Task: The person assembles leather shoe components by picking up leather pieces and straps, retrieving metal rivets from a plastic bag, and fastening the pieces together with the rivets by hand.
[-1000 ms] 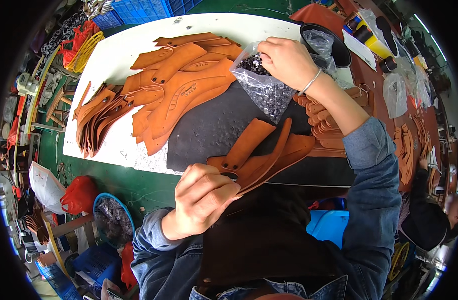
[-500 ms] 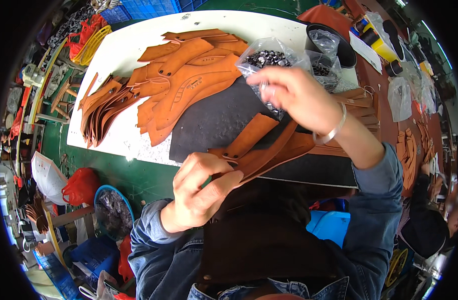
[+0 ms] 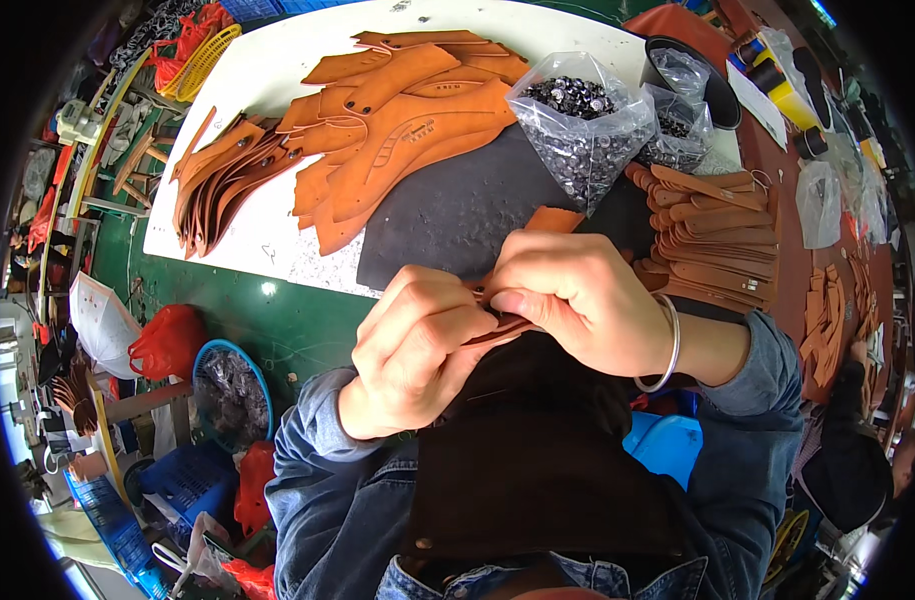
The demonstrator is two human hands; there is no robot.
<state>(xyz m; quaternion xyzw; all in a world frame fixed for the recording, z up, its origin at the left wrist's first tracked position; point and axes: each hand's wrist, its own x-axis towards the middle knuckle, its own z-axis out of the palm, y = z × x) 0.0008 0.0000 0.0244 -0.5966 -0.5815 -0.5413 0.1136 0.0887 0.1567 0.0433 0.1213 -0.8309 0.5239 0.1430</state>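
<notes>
Starting far left, got a white umbrella (image 3: 105,325) right by a red plastic bag (image 3: 167,342), with a yellow basket (image 3: 202,65) farther back. Then onto the white tabletop (image 3: 267,80), with a fanned bundle of brown leather (image 3: 227,190) lying near its left end and a big messy pile of tan leather cutouts (image 3: 407,140) just beside. Next, left hand (image 3: 417,345), pinching a leather piece (image 3: 504,330) between thumb and curled fingers. Said leather piece right between both hands, near the close edge of a black mat (image 3: 447,225), mostly covered by fingers, so can't make out much more than a dark brown edge. Right hand (image 3: 587,305) with a silver bangle (image 3: 669,345), also pinching that same piece, thumb tip pressed down onto it. Behind that, a clear plastic bag (image 3: 587,140) full of shiny dark little rounds, then a smaller bag (image 3: 675,145) of similar stuff, and finally stacked leather strips (image 3: 712,235) in front of it.
</notes>
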